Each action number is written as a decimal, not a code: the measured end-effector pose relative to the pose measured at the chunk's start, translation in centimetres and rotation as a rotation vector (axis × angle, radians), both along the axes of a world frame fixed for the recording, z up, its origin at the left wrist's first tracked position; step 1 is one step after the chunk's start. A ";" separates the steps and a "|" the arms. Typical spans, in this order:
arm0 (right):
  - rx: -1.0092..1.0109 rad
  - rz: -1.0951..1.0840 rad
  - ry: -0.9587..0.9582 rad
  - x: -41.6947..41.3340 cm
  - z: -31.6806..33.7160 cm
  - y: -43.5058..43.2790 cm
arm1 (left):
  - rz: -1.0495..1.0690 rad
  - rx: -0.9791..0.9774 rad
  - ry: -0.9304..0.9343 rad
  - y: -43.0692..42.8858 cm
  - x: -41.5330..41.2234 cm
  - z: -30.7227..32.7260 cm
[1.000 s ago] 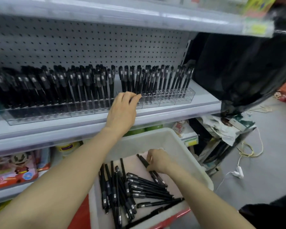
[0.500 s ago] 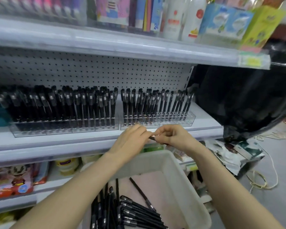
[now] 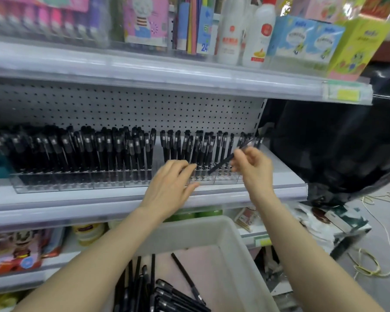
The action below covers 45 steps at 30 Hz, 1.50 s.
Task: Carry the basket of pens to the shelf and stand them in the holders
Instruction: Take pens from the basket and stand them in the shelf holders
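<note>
Right hand (image 3: 253, 170) is pinching a black pen (image 3: 223, 162), tilting it over the clear holder (image 3: 225, 180). Left hand (image 3: 171, 188) is lying open, fingers straight, touching the holder's front on the shelf (image 3: 77, 199). White basket (image 3: 241, 246) below is holding loose pens (image 3: 173, 291).

Your right grip (image 3: 252, 167) is motion-smeared; fingers (image 3: 238, 164) can't be told apart, so where they pinch the pen (image 3: 223, 162) is unclear. Pen's low tip, left of that grip, gets lost vs. the holder (image 3: 225, 180). Left grip (image 3: 173, 183) hides holder front behind it. Below both, basket (image 3: 241, 255) & its loose pens (image 3: 178, 296) cut off by btm edge.
</note>
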State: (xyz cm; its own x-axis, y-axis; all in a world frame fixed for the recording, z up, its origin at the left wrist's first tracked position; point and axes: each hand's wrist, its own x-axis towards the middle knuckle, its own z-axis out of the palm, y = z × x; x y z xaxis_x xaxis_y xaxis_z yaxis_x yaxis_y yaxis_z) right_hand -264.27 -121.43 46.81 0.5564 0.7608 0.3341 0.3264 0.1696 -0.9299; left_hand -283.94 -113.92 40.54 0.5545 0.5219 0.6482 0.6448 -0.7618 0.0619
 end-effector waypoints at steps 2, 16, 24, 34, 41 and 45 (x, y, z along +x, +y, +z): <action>0.065 -0.100 -0.168 0.5 1.5 1.0 | 0.063 -0.039 0.015 0.7 -0.5 0.2; -0.237 -0.076 -0.669 -1.0 -1.5 5.7 | 0.048 0.030 -0.086 1.5 -0.2 -1.7; -0.139 -0.105 -0.552 -1.6 -2.7 4.5 | 0.015 0.081 -0.109 2.5 -0.3 -2.8; -0.265 0.018 -0.941 -7.1 -12.0 -1.6 | 0.025 0.121 -0.107 3.1 0.0 -3.6; -1.031 0.352 -1.128 -9.7 -16.1 -3.5 | 0.012 0.062 -0.087 2.6 -0.3 -3.4; -1.089 0.405 -1.032 -9.1 -16.5 -3.9 | 0.014 0.051 -0.061 2.6 -0.4 -3.3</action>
State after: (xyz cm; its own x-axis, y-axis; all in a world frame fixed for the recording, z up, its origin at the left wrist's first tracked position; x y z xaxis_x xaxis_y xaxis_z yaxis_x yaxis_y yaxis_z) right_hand -273.40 -125.30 30.30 0.1461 0.9195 -0.3649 0.9809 -0.1824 -0.0669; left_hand -284.31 -111.31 37.25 0.5060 0.4949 0.7065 0.6518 -0.7558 0.0626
